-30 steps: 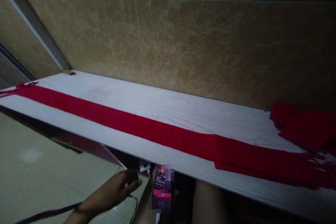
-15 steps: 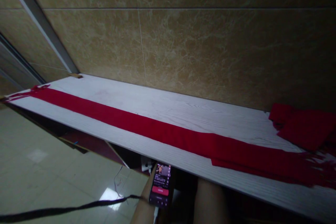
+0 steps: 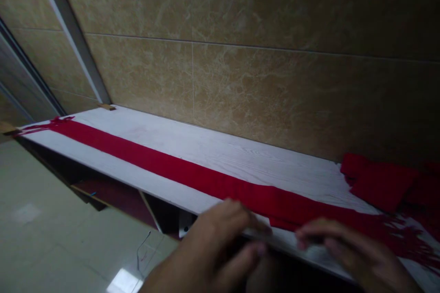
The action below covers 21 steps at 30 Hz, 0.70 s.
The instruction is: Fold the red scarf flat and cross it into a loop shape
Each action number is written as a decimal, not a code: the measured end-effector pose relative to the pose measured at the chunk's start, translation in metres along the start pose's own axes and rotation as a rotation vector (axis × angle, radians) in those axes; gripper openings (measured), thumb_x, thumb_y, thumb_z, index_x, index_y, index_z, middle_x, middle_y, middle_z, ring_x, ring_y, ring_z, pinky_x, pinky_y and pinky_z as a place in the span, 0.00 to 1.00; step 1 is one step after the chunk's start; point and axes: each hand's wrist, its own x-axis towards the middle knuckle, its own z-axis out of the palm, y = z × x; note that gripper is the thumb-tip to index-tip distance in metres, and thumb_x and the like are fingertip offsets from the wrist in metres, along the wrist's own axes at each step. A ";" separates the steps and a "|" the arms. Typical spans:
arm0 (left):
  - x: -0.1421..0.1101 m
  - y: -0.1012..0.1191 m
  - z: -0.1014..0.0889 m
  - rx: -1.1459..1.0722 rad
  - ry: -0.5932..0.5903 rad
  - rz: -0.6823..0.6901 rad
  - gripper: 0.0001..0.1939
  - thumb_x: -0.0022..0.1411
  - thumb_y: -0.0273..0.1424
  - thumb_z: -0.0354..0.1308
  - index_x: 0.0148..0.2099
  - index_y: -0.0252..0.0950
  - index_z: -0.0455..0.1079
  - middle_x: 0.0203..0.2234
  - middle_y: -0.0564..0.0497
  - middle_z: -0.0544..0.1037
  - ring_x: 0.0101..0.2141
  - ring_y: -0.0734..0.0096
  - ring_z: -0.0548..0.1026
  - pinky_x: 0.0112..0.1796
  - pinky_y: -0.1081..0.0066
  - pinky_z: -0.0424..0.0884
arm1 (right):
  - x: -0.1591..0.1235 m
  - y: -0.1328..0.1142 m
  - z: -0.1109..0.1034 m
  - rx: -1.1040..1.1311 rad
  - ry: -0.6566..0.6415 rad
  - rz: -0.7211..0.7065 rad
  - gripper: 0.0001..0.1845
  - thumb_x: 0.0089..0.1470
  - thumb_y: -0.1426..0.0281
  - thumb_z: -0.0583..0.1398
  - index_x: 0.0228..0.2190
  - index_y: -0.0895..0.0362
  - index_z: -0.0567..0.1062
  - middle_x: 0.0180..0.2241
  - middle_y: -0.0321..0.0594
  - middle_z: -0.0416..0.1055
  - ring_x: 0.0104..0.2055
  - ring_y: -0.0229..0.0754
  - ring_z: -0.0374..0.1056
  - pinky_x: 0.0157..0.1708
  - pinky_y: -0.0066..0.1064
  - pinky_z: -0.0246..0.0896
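Observation:
A long red scarf (image 3: 161, 165) with fringed ends lies flat along the white tabletop (image 3: 213, 144). Toward the right it looks folded in layers, with a lower edge sticking out. My left hand (image 3: 220, 238) is over the table's front edge, fingers curved and thumb apart, with nothing seen in it. Close to the scarf's right part, my right hand (image 3: 354, 249) hovers with bent fingers and the thumb separate, also holding nothing visible. Whether either hand touches the table or the cloth I cannot tell. Both are slightly blurred.
A heap of red cloth (image 3: 381, 181) lies at the table's right rear, against the tiled wall (image 3: 240, 87). Small wooden blocks (image 3: 107, 106) sit near the far left corners. Beneath the top are open shelves (image 3: 117, 201); a cable (image 3: 139, 252) hangs over the floor.
Both hands have come up from below to the table's front edge. The phone with its charging cable, seen before at the lap, is out of sight. The view has tilted slightly upward.

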 end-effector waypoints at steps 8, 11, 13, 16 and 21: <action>0.127 -0.014 -0.002 0.414 -0.029 0.283 0.17 0.71 0.33 0.52 0.57 0.36 0.75 0.54 0.43 0.78 0.55 0.58 0.74 0.59 0.60 0.67 | 0.081 0.042 -0.018 -0.319 0.338 -0.202 0.30 0.66 0.51 0.52 0.60 0.53 0.73 0.67 0.49 0.64 0.69 0.53 0.58 0.70 0.55 0.50; 0.125 -0.049 0.003 0.502 -0.169 0.243 0.22 0.73 0.35 0.50 0.63 0.36 0.70 0.59 0.42 0.75 0.59 0.56 0.72 0.61 0.58 0.65 | 0.071 0.066 -0.014 -0.396 0.275 -0.158 0.31 0.68 0.53 0.51 0.65 0.52 0.68 0.69 0.48 0.61 0.72 0.53 0.54 0.71 0.60 0.41; 0.128 -0.060 0.004 0.530 -0.134 0.180 0.23 0.74 0.38 0.47 0.63 0.33 0.70 0.56 0.39 0.77 0.55 0.55 0.74 0.58 0.58 0.67 | 0.072 0.071 -0.013 -0.403 0.273 -0.149 0.30 0.68 0.54 0.50 0.63 0.54 0.69 0.65 0.50 0.66 0.69 0.53 0.59 0.71 0.61 0.43; 0.146 -0.059 0.008 0.604 -0.141 0.158 0.25 0.75 0.43 0.44 0.53 0.32 0.77 0.46 0.37 0.80 0.47 0.55 0.76 0.51 0.60 0.69 | 0.090 0.066 -0.009 -0.392 0.270 -0.159 0.27 0.69 0.57 0.48 0.59 0.54 0.73 0.61 0.50 0.71 0.65 0.50 0.66 0.70 0.56 0.49; 0.175 -0.052 0.016 0.567 -0.297 0.093 0.28 0.70 0.51 0.50 0.40 0.31 0.78 0.33 0.41 0.80 0.32 0.62 0.75 0.36 0.66 0.67 | 0.110 0.057 0.001 -0.398 0.239 -0.155 0.29 0.69 0.55 0.49 0.63 0.54 0.70 0.65 0.50 0.66 0.69 0.51 0.59 0.71 0.60 0.42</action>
